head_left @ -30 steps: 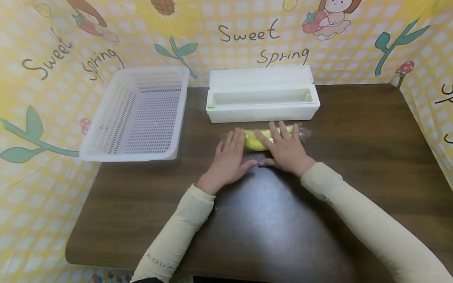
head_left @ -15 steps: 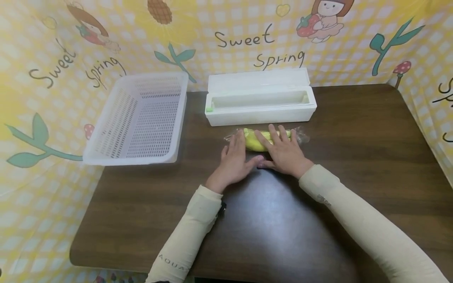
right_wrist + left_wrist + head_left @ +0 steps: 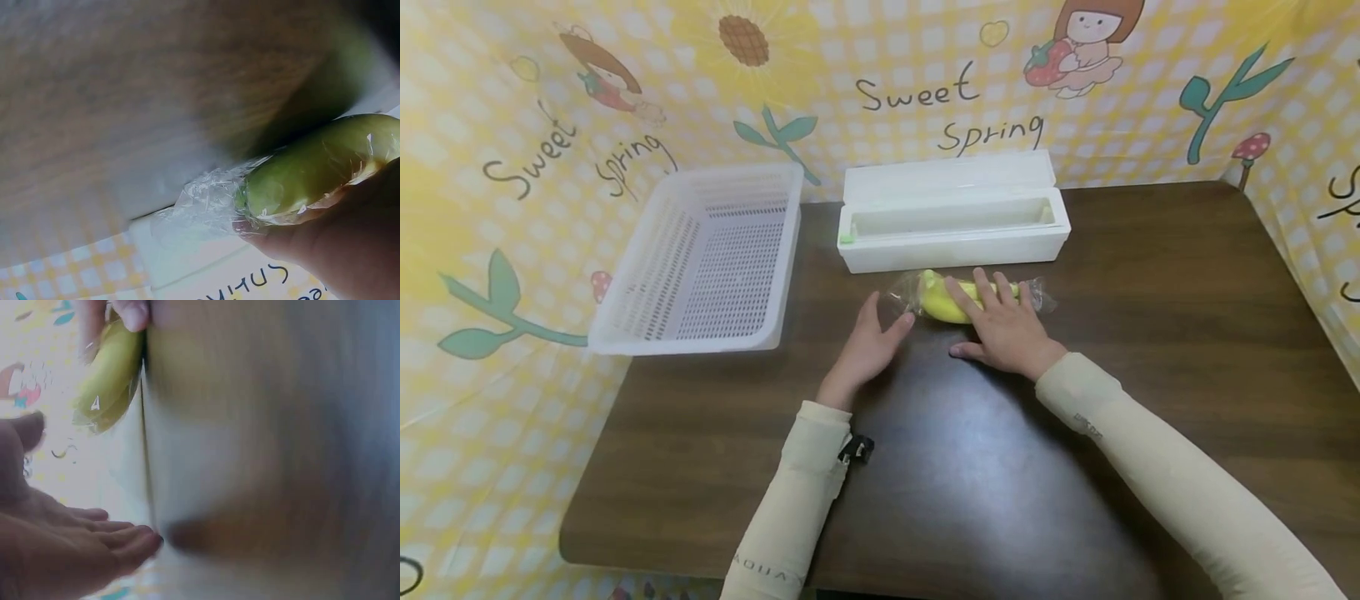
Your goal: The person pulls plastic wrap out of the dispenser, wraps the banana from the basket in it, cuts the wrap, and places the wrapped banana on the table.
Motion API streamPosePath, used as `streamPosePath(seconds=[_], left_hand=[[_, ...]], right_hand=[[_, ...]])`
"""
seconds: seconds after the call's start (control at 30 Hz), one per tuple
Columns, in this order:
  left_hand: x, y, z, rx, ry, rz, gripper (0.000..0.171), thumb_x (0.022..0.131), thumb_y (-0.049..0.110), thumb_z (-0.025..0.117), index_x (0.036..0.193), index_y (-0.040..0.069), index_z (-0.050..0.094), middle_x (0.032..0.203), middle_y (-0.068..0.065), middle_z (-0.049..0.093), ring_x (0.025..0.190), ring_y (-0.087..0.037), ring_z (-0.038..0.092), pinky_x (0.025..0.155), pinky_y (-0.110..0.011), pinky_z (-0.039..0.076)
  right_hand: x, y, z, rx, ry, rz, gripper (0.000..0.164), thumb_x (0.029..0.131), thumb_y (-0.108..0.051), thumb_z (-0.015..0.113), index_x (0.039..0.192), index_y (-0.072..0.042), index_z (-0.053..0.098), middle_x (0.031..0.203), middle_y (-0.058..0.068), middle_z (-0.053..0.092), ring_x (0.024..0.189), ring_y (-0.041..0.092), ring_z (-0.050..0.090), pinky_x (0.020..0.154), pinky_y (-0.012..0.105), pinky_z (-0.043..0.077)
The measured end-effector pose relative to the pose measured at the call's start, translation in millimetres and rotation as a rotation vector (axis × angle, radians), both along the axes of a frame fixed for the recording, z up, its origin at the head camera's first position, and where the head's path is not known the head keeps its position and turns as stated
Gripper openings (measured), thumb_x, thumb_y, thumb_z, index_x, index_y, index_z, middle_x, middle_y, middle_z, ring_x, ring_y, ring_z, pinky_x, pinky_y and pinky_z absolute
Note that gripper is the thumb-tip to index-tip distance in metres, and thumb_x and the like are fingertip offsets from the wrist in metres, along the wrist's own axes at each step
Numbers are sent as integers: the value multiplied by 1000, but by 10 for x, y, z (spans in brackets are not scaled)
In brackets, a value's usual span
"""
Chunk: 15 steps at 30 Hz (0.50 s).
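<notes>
A yellow banana wrapped in clear cling film lies crosswise on the dark wooden table. Loose film sticks out past its left end, and more film bunches beyond the right end. My right hand rests on the banana with its fingers spread across the top, hiding part of it. Just left of the loose film is my left hand, thumb and fingers apart; in the left wrist view its fingers are straight and hold nothing, and a gap separates them from the banana.
Behind the banana stands a long white box with its lid raised and a small green piece at its left corner. A white perforated basket sits at the back left. Patterned yellow cloth hangs behind the table.
My left hand has come off the banana's left end and drawn back to the left, uncovering the loose film there. My right hand stays on the banana.
</notes>
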<state>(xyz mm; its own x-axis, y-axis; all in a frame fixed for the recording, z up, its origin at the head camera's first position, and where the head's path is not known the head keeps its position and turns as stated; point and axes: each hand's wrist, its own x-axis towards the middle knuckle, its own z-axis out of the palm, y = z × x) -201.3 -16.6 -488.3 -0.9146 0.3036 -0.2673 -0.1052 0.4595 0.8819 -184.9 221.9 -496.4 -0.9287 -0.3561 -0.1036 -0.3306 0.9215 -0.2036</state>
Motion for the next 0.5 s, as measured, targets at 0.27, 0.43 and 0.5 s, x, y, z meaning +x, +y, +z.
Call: streamPosePath(seconds=[0.27,0.43,0.5], left_hand=[[-49,445,-122,1090,-573,376,76,108,46,35,158,-4,7,161,-27,18,149,-38,21,120,-44,19],[-177,560,-168,1221,-454,459,78,107,56,22,159,-1,15,162,-19,24,149,-29,22,121,-38,15],[-207,562,-134,1186,-353,447,76,107,56,18,159,0,18,162,-18,26,149,-26,25,120,-36,15]], right_hand=[[15,56,-6,4,0,-35,104,91,-60,65,163,-25,-1,164,28,7,147,52,9,110,74,7],[5,21,-11,0,-6,-13,103,92,-61,64,163,-26,-1,164,28,6,147,52,8,111,74,6],[-1,10,-4,11,1,-4,102,92,-61,63,163,-27,-1,164,28,6,147,52,8,111,73,6]])
